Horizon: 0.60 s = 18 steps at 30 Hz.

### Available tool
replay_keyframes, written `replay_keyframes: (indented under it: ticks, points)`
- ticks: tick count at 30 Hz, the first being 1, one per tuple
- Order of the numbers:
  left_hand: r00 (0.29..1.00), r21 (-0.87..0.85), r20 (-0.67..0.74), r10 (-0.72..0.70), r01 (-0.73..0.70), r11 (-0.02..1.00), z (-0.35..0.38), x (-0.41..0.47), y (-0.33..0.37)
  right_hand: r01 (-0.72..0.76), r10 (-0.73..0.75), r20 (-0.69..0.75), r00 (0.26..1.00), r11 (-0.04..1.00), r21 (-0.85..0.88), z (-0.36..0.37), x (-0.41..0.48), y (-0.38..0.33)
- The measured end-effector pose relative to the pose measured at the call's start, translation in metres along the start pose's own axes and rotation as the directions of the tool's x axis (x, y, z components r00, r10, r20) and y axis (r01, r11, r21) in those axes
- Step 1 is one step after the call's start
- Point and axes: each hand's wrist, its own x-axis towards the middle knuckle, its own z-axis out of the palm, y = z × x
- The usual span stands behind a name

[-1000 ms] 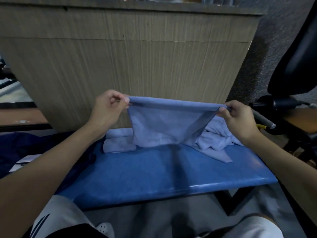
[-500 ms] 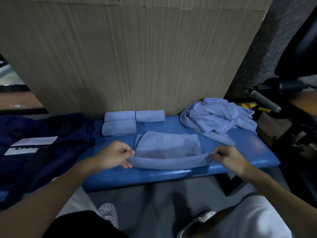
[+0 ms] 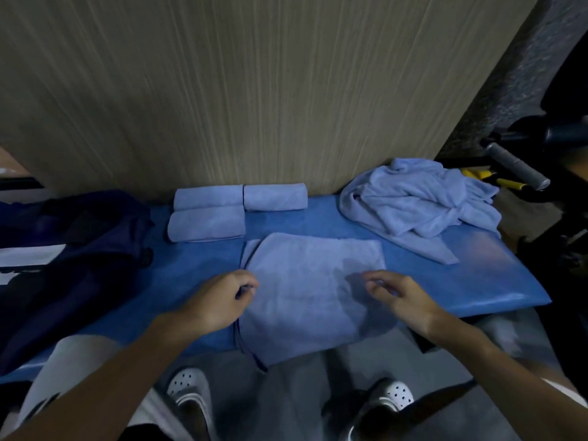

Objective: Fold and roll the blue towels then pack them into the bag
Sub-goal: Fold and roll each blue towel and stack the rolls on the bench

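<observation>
l hand (image 3: 219, 302) pinches folded towel (image 3: 305, 291) left edge; r hand (image 3: 402, 297) relaxed, fingers loose over it.

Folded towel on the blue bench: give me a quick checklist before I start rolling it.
1. Folded towel lies flat on the bench: ok.
2. Layers lined up: not ok, a lower layer peeks out at the far left corner.
3. Near edge on the bench: not ok, it hangs over the front.
4. Left hand gripping the left edge: cannot tell.
5. Right hand free, fingers relaxed: ok.
6. Dark bag open: cannot tell.
</observation>
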Motion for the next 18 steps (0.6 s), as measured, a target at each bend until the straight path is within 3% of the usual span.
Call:
replay_keyframes:
  ticks: [7,10,15,18]
  points:
    - [0.998,0.162,-0.027,-0.055,0.059,0.985,-0.013,0.024,0.002,0.088,-0.128,-0.102,0.986,0.941,-0.328,0.008,0.019,0.008]
    - [0.998,0.121,-0.02,-0.058,0.06,0.991,-0.014,0.043,0.002,0.099,-0.149,-0.13,0.98,0.94,-0.327,0.005,0.034,0.004]
    - [0.957,0.042,-0.285,-0.061,0.076,0.996,-0.001,0.062,0.003,0.109,-0.165,-0.278,0.946,0.972,-0.207,0.004,0.058,0.011]
    - [0.949,0.058,-0.303,-0.089,0.111,0.992,0.007,0.07,0.003,0.033,-0.11,-0.362,0.926,0.977,-0.212,0.002,0.072,0.021]
